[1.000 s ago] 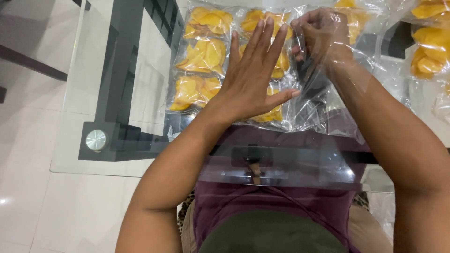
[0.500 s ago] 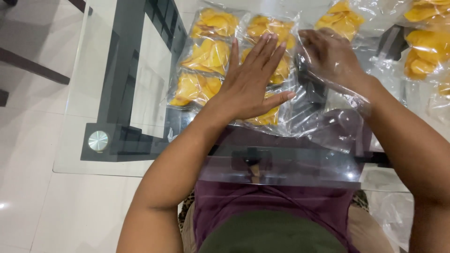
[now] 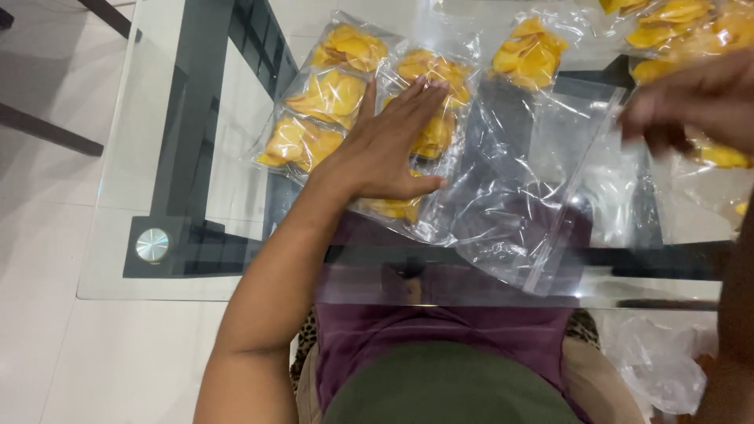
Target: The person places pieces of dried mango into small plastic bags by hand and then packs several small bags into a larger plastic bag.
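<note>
Left hand [image 3: 385,149] flat on chip bags [image 3: 428,102]

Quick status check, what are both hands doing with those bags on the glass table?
Left hand flat on a filled bag of yellow chips. Right hand blurred, pinching the edge of an empty clear bag. More filled bags alongside; nothing blocking.

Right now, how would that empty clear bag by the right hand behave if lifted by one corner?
The empty clear bag would probably go floppy: it already lies creased. It looks very light, with nothing inside. It may slide easily, since thin film rests on the smooth glass table.
</note>
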